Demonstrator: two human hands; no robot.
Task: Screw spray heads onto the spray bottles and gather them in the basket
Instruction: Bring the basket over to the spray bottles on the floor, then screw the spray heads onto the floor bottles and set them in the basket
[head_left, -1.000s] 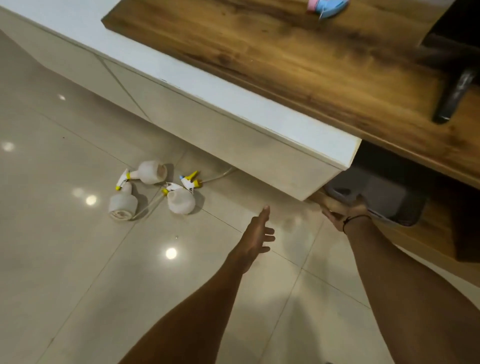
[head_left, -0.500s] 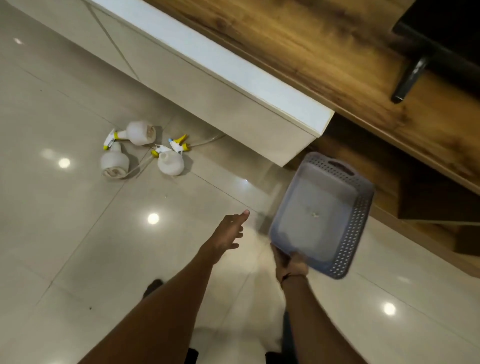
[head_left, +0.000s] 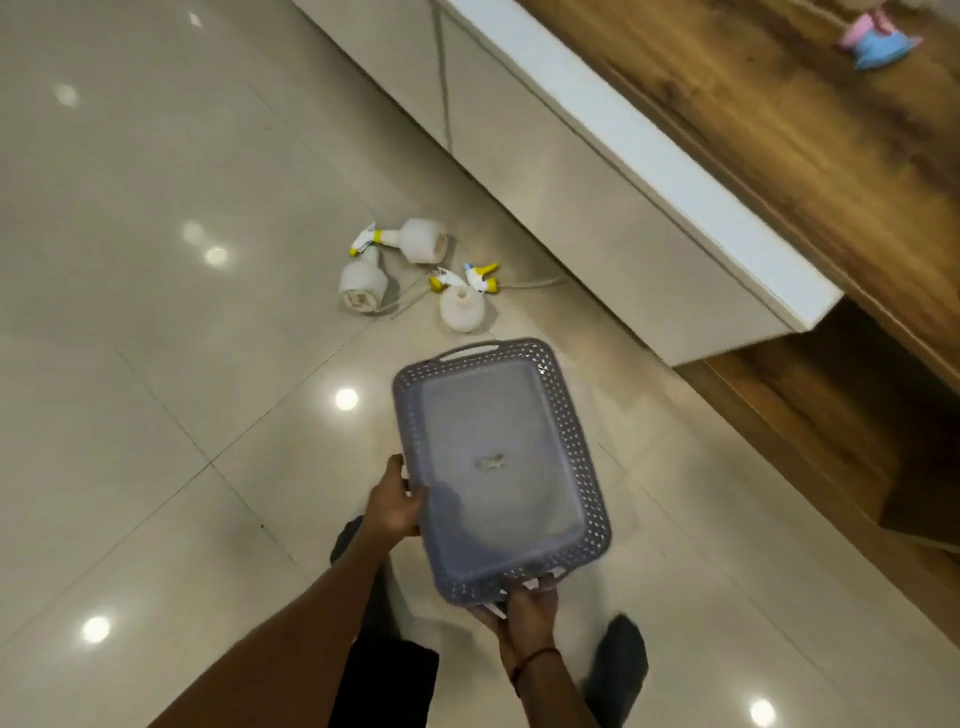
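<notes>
Basket (head_left: 582, 452) in both hands, seen from the head camera, the only view: I carry the grey perforated tray above the glossy floor tiles (head_left: 156, 364), its bed bare of bottles. My left hand (head_left: 397, 501) is closed on its near-left rim, thumb over the edge; my right hand (head_left: 527, 605) is wrapped on the near end wall, fingers curled beneath. Ahead on the floor, close by the foot of the white cabinet (head_left: 597, 171), lie three white spray bottles: one on its side (head_left: 423, 247), a second beside it (head_left: 362, 283), a third (head_left: 461, 310) open-necked, with two loose yellow-tipped spray heads (head_left: 475, 275) just beside it. Whether the first two already wear their heads tightly, I cannot tell. I judge this the fetching step; next the basket wants setting down near the bottles, freeing both hands for screwing.
</notes>
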